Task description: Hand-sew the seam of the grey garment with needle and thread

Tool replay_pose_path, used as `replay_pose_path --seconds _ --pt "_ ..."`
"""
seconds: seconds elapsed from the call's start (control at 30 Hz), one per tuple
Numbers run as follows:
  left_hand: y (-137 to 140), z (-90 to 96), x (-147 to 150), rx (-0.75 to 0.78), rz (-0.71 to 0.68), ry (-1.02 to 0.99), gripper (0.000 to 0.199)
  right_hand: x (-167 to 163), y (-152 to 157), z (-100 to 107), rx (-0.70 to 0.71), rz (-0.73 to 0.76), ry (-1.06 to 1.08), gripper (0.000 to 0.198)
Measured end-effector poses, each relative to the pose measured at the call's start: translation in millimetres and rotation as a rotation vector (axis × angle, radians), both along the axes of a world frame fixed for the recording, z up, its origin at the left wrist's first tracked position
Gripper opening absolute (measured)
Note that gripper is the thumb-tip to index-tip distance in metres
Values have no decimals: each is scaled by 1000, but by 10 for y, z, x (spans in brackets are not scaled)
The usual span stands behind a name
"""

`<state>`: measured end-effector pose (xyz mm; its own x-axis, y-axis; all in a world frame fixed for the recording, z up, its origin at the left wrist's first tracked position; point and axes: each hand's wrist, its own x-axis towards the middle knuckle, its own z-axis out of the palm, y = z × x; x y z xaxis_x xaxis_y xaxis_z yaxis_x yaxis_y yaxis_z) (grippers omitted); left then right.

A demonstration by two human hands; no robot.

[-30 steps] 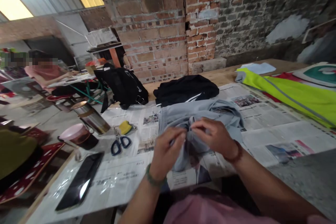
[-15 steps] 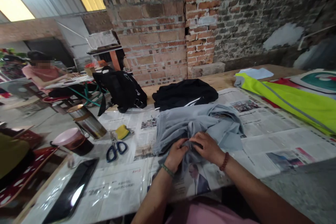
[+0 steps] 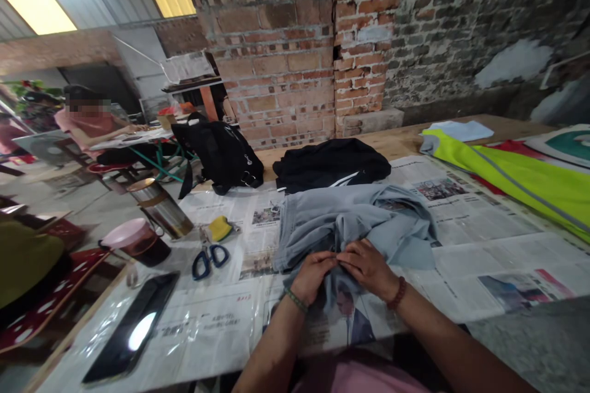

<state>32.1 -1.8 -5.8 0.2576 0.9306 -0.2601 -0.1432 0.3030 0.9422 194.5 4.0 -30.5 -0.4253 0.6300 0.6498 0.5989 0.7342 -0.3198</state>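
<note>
A crumpled light grey garment (image 3: 313, 215) lies on the newspaper-covered table before me. My left hand (image 3: 312, 277) pinches a fold at its near edge, with a green bracelet on the wrist. Close against it, my right hand (image 3: 369, 269) also grips the cloth, and a red-brown beaded bracelet circles that wrist. The fingertips of both hands meet over the fold. Whether they hold anything small besides the cloth, I cannot make out. A loose part of the garment hangs below the hands over a newspaper photo.
To the left are scissors (image 3: 209, 259), a yellow sponge-like piece (image 3: 220, 229), a phone (image 3: 131, 328), a lidded mug (image 3: 141, 241) and a steel flask (image 3: 161, 209). Behind lie a black bag (image 3: 219, 156) and black clothing (image 3: 332, 163); a neon vest (image 3: 511, 175) lies right. A person (image 3: 87, 120) sits far left.
My fingertips have drawn closer together on the grey cloth, and my right fingers now lie flatter over the fold. A thin sliver seen at the fingertips earlier no longer shows. My view has turned slightly left.
</note>
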Motion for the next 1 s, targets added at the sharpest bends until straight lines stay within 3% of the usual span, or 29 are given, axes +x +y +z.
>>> replay_pose_path --seconds 0.13,0.3,0.53,0.8,0.9,1.0 --pt "-10 2 -8 -21 37 -20 11 -24 -15 34 -18 3 81 16" --pt "3 6 13 -15 -5 35 21 -55 -30 115 -140 -17 378 11" --pt "16 -10 46 30 -12 15 16 -82 -68 210 -142 -37 409 10" --pt "0 -16 75 -11 22 8 13 -35 -99 471 -422 -103 602 11" --pt "5 -31 60 -27 -5 -7 14 18 -16 650 -634 39 743 13" --pt "15 -43 37 -54 -39 -24 15 80 149 800 -965 281 926 14"
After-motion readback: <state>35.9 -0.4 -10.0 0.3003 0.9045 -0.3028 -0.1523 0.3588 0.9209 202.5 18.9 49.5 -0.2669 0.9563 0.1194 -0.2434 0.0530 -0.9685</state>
